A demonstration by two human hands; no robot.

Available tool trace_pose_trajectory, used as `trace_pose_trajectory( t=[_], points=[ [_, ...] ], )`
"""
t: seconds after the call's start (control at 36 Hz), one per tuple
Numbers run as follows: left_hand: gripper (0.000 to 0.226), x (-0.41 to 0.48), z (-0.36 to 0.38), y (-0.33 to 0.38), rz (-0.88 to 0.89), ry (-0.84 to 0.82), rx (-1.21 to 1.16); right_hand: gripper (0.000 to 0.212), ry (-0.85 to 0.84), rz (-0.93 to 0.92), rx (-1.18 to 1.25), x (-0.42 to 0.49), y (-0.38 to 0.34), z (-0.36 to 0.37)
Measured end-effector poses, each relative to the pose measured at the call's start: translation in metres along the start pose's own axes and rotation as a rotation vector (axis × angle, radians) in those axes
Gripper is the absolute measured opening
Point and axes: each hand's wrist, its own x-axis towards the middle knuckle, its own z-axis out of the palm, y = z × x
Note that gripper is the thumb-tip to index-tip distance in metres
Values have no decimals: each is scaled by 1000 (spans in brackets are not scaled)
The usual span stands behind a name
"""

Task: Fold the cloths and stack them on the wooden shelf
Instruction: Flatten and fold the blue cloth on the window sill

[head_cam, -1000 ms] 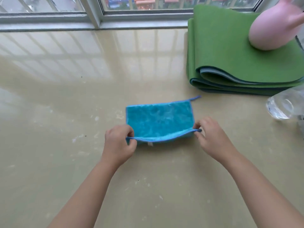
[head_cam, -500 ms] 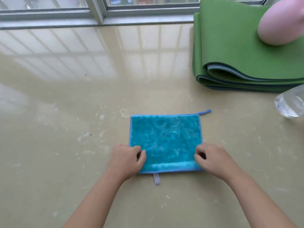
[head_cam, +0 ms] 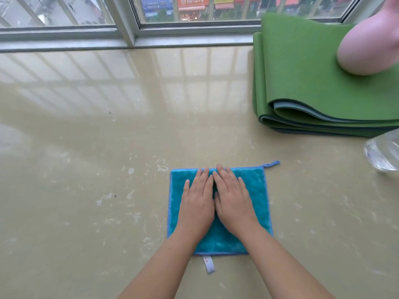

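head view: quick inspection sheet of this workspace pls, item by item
surface: glossy beige surface, white scuffs and specks
job's things: square teal fleecy cloth with blue trim lies flat; white label at near edge, blue loop at far right corner; wooden shelf not in view
clutter: folded green foam mat far right, pink rounded object resting on it; clear plastic bottle at right edge
hands: left hand and right hand side by side, fingers straight, pressing flat on the cloth
cables: nothing seen
surroundings: metal-framed window, shop signs outside
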Motion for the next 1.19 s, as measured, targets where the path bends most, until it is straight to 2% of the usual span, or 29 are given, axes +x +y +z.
trace_pose_trajectory(
  t=[0.08,0.25,0.44,0.64,0.75,0.86,1.06,1.19],
  points=[
    [50,-3,7,-8,-1,-68,27,54,-19,-8,-30,-1,8,12],
    [55,-2,5,-8,-36,-77,48,59,-39,-22,-94,-1,19,15],
    [64,-3,5,-19,-80,-90,102,60,25,127,-173,-2,62,6],
    [55,-8,-2,-16,-127,-11,121,59,79,187,-221,-7,65,1],
    [54,-21,-3,0,7,18,53,56,143,97,-153,-24,29,7],
    [46,-39,8,10,10,-50,69,53,70,43,-141,-46,4,29],
    [54,-41,4,8,-3,-112,126,56,39,-12,-121,-46,19,25],
    [57,-43,-1,4,-55,-104,134,58,40,35,-147,-51,47,12]
  ],
)
